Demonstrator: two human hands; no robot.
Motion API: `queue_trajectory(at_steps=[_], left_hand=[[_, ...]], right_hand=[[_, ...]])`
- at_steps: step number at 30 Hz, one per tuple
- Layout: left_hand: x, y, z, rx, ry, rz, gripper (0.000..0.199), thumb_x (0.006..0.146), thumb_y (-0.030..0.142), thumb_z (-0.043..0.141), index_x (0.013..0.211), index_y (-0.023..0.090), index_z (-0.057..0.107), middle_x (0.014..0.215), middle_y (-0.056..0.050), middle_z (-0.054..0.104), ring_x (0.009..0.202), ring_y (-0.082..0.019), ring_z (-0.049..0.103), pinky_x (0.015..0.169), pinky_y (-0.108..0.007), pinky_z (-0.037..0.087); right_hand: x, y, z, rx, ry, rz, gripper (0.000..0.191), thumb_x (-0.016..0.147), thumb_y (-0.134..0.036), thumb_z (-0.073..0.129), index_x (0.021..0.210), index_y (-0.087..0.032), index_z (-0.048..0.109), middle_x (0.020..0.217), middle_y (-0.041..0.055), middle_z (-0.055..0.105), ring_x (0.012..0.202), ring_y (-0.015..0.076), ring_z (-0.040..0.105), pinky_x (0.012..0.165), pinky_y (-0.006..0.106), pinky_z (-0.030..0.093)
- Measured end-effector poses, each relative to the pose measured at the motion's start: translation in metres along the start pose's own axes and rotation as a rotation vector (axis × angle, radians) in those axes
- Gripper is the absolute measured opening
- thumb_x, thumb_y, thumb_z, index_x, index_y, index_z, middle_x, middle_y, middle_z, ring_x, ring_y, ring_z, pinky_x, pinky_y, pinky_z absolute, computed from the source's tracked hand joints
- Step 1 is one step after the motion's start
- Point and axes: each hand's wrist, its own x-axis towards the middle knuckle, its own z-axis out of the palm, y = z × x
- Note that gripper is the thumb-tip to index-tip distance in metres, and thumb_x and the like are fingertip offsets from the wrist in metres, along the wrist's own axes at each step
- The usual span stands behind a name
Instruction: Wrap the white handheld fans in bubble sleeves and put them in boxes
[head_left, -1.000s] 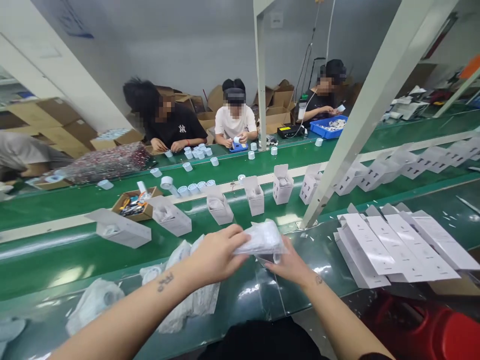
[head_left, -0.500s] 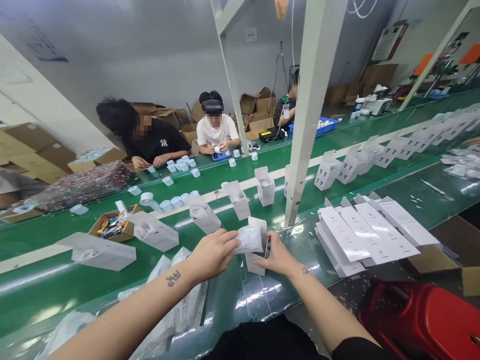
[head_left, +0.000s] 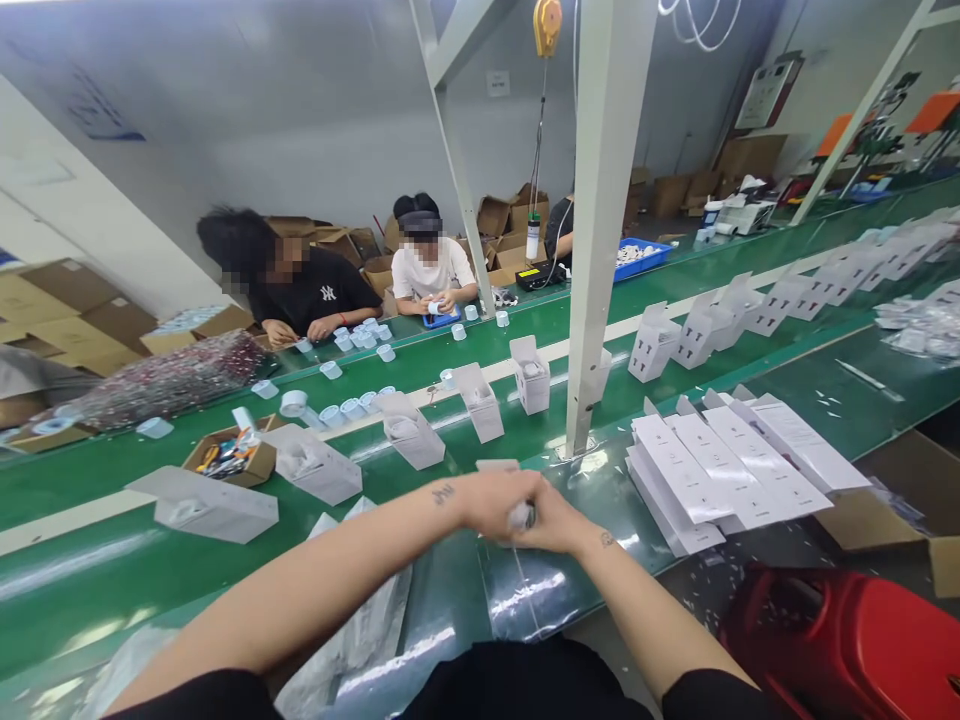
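Observation:
My left hand (head_left: 501, 505) reaches across the white carton (head_left: 497, 465), its fingers curled down over the carton's top. A pale bit of the white wrapped packet (head_left: 519, 515) shows between my two hands, blurred by motion. My right hand (head_left: 553, 515) is closed around the carton's right side, fingers and thumb bent inward. Most of the carton is hidden behind both hands; only its raised flap shows clearly. Left of them lie clear plastic bags of white items (head_left: 367, 610).
Open white cartons (head_left: 478, 402) line the green conveyor (head_left: 420, 490). A white post (head_left: 600, 240) rises just beyond my hands. Flat white cartons (head_left: 720, 470) are stacked at right, near a red stool (head_left: 862, 640). Co-workers (head_left: 315, 290) sit across the belt.
My left hand has swung right and over the carton with the packet, which is now mostly hidden. My right hand stays at the carton. The view has shifted slightly.

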Motion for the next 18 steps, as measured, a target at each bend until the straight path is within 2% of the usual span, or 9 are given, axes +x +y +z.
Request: queue_trajectory(at_steps=[2, 4, 7, 9, 12, 14, 15, 17, 18], left_hand=[[-0.011, -0.016, 0.008, -0.053, 0.047, -0.051, 0.047, 0.083, 0.034, 0.064, 0.126, 0.02, 0.051, 0.109, -0.009, 0.068, 0.092, -0.025, 0.065, 0.075, -0.033, 0.049], [-0.019, -0.027, 0.016, 0.041, 0.066, -0.081, 0.036, 0.089, 0.038, 0.056, 0.121, 0.021, 0.056, 0.102, -0.009, 0.07, 0.096, -0.027, 0.063, 0.079, -0.036, 0.046], [-0.022, -0.025, 0.025, 0.208, -0.008, -0.074, 0.024, 0.088, 0.038, 0.06, 0.103, 0.021, 0.067, 0.102, -0.01, 0.072, 0.105, -0.031, 0.059, 0.082, -0.039, 0.042], [-0.02, -0.016, 0.03, 0.274, 0.025, -0.127, 0.027, 0.083, 0.038, 0.068, 0.101, 0.018, 0.068, 0.106, -0.012, 0.071, 0.105, -0.033, 0.059, 0.081, -0.04, 0.041], [-0.015, -0.002, 0.046, 0.326, 0.162, -0.13, 0.05, 0.074, 0.047, 0.076, 0.111, 0.016, 0.065, 0.102, -0.013, 0.071, 0.104, -0.034, 0.057, 0.084, -0.042, 0.041], [-0.009, 0.005, 0.067, 0.365, 0.23, -0.077, 0.052, 0.072, 0.046, 0.078, 0.112, 0.016, 0.064, 0.103, -0.014, 0.07, 0.11, -0.035, 0.054, 0.091, -0.045, 0.038], [-0.005, 0.006, 0.08, 0.386, 0.267, -0.062, 0.046, 0.075, 0.04, 0.076, 0.111, 0.016, 0.064, 0.105, -0.014, 0.07, 0.113, -0.034, 0.053, 0.095, -0.047, 0.036], [0.001, 0.009, 0.104, 0.412, 0.365, -0.074, 0.03, 0.084, 0.024, 0.065, 0.113, 0.017, 0.061, 0.107, -0.013, 0.069, 0.109, -0.03, 0.055, 0.099, -0.049, 0.033], [0.003, 0.01, 0.114, 0.414, 0.409, -0.087, 0.029, 0.086, 0.018, 0.059, 0.114, 0.017, 0.06, 0.104, -0.012, 0.069, 0.104, -0.028, 0.056, 0.1, -0.05, 0.032]], right_hand=[[-0.005, 0.004, -0.002, 0.024, 0.018, 0.048, 0.074, 0.062, -0.021, 0.079, 0.124, -0.023, 0.038, 0.123, 0.0093, 0.049, 0.116, 0.0266, 0.051, 0.096, 0.043, 0.048], [-0.008, 0.005, -0.001, 0.035, 0.006, 0.076, 0.074, 0.064, -0.021, 0.078, 0.125, -0.023, 0.035, 0.125, 0.0101, 0.047, 0.117, 0.0263, 0.05, 0.097, 0.044, 0.047], [-0.009, -0.001, 0.003, 0.031, -0.037, 0.076, 0.073, 0.061, -0.021, 0.079, 0.122, -0.023, 0.038, 0.126, 0.01, 0.048, 0.118, 0.0266, 0.049, 0.1, 0.044, 0.045], [-0.011, -0.007, 0.007, 0.018, -0.037, 0.086, 0.071, 0.064, -0.021, 0.077, 0.123, -0.021, 0.037, 0.126, 0.0118, 0.048, 0.119, 0.0274, 0.049, 0.1, 0.045, 0.045], [-0.014, -0.014, 0.002, 0.0, -0.064, 0.091, 0.077, 0.062, -0.021, 0.079, 0.126, -0.019, 0.037, 0.126, 0.0135, 0.051, 0.117, 0.0281, 0.052, 0.098, 0.044, 0.046], [-0.014, -0.017, -0.017, -0.009, -0.14, 0.064, 0.083, 0.06, -0.023, 0.081, 0.131, -0.022, 0.038, 0.128, 0.0107, 0.053, 0.115, 0.0266, 0.056, 0.095, 0.04, 0.049], [-0.014, -0.018, -0.032, -0.07, -0.119, 0.081, 0.08, 0.063, -0.025, 0.079, 0.133, -0.026, 0.039, 0.129, 0.0081, 0.055, 0.115, 0.0248, 0.057, 0.094, 0.037, 0.05], [-0.011, -0.017, -0.072, -0.309, 0.081, 0.211, 0.062, 0.076, -0.028, 0.068, 0.134, -0.03, 0.045, 0.132, 0.007, 0.055, 0.121, 0.0239, 0.054, 0.098, 0.037, 0.047], [-0.01, -0.015, -0.093, -0.502, 0.277, 0.344, 0.051, 0.082, -0.028, 0.06, 0.132, -0.03, 0.049, 0.134, 0.0084, 0.054, 0.126, 0.0251, 0.05, 0.102, 0.041, 0.043]])
